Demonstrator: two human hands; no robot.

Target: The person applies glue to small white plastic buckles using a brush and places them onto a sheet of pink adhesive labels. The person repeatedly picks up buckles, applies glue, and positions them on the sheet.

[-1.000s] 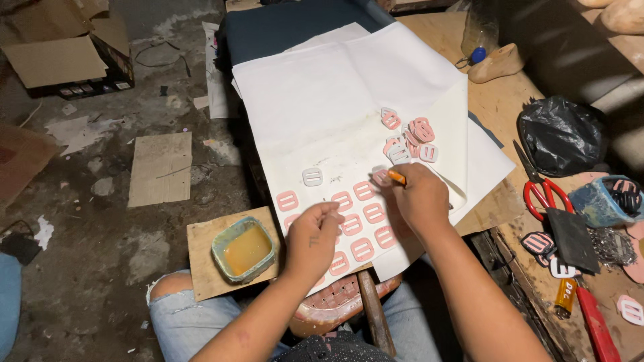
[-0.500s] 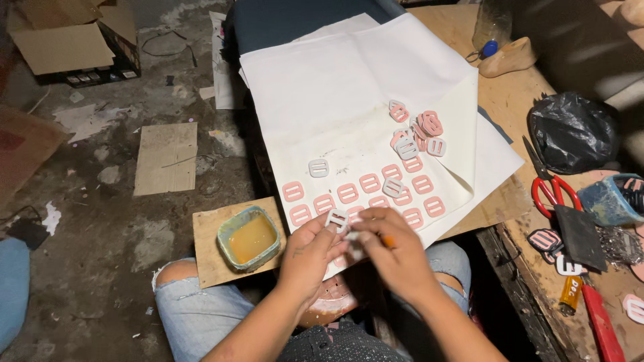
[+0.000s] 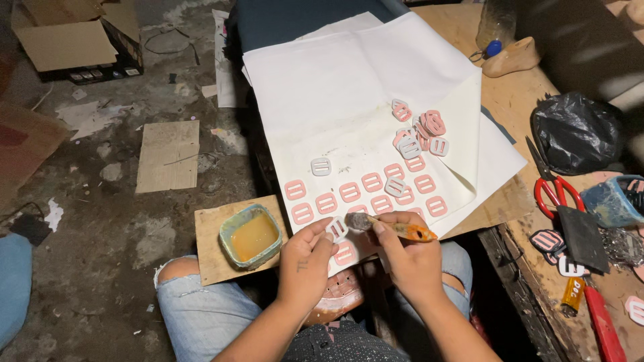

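Step in hand, as I read it: brushing glue onto one small pink buckle-shaped piece [image 3: 337, 228], one at a time.

Left to right:
- Glue tub [image 3: 250, 236], square, greenish rim, amber liquid inside, sits on a cardboard square [image 3: 209, 234] over the person's knee, at 9 o'clock of the hands.
- Left hand [image 3: 305, 265] closed in a pinch on the piece, thumb and fingertips on its edges, held just above the near edge of the white paper sheet [image 3: 349, 80].
- Brush [image 3: 391, 227], orange handle, dark bristle tip touching or just off the piece; can't tell which.
- Right hand [image 3: 410, 258] closed around the brush handle, pen-style grip.
- Rows of pink pieces [image 3: 365, 191] lie flat on the paper at 12 o'clock of the hands, evenly spaced. Two paler ones sit among them.
- Loose heap of pieces [image 3: 422, 131] at 1 o'clock, overlapping, near a folded-up paper corner.
- Far right on the tabletop [image 3: 516, 87]: red-handled scissors [image 3: 551, 184], black plastic bag [image 3: 577, 131], blue tub [image 3: 614, 201], well apart from the work.

Next move, my judgement: needs an even coat over the piece face without flooding its slots, fingers kept off the wet side, then a free slot in the rows. Tub is close for a re-dip.
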